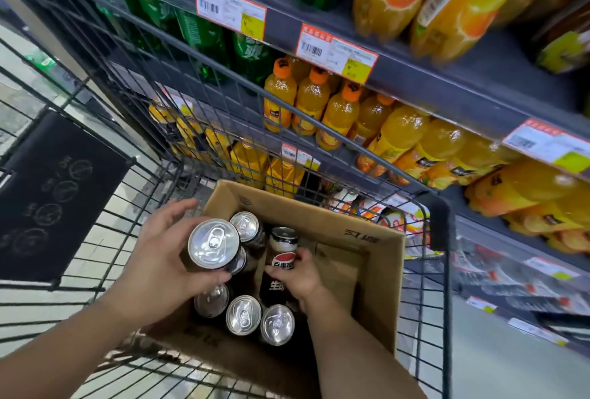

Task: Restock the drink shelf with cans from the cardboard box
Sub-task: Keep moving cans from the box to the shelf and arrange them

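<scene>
An open cardboard box (376,239) sits in a wire shopping cart and holds several black cans with silver tops. My left hand (162,258) grips one upright can (213,243), lifted a little above the others at the box's left side. My right hand (300,274) reaches into the box and grips a tilted black can (281,251) with a red, white and blue logo. Three more cans (244,315) stand at the box's near side, another (245,226) at the far side. The drink shelf (447,88) rises just beyond the cart.
The black wire cart (437,223) surrounds the box, its far wall between me and the shelves. Orange drink bottles (338,114) fill the middle shelves; green bottles (204,37) stand at the upper left. Price tags (336,53) hang on shelf edges. A black cart flap (54,194) lies left.
</scene>
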A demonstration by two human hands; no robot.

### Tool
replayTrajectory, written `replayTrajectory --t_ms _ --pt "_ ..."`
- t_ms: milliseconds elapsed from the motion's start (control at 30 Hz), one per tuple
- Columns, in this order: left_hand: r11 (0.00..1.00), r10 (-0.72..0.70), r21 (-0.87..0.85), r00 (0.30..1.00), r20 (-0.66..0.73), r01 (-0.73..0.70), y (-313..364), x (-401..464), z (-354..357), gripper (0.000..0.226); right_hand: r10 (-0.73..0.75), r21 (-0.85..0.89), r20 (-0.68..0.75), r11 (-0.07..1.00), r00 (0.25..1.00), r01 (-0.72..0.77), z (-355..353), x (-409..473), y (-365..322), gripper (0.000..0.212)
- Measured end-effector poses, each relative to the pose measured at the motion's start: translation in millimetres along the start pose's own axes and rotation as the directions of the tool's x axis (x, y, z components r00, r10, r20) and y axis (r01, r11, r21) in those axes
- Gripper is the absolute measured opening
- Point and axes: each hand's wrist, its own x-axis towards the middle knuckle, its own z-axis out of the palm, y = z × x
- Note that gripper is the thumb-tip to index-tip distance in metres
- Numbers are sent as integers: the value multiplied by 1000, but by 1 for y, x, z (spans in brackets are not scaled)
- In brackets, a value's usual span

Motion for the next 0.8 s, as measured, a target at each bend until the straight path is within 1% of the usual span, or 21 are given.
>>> replayTrajectory --t_ms 67,233,300,400,467,533,667,800 --pt "1000 -2 -10 1000 -14 2 5 0 -4 68 -66 50 30 997 997 64 -7 -19 -6 58" --pt "998 -35 -49 999 -14 35 33 -5 -23 69 -231 69 11 971 973 230 -26 -77 -26 63" --pt "999 -21 -45 1000 9 22 45 -8 -35 75 -287 67 -17 955 958 288 -36 -104 -43 63" --pt "1000 8 9 998 60 -8 66 -7 -54 92 -384 56 -42 921 922 386 -51 -150 -75 63" --pt "1000 19 -6 996 92 -19 83 -4 -67 90 -425 40 -61 903 903 427 -61 -177 -92 58" --pt "998 57 -8 992 113 -56 104 0 -79 90 -467 35 -96 881 879 471 -71 -204 -106 55" --pt "991 127 29 977 171 -133 156 10 -93 109 -528 85 -171 833 832 546 -95 -247 -126 60" --pt "980 193 12 957 218 -200 210 18 -87 109 -597 109 -204 774 776 624 -130 -279 -135 68"
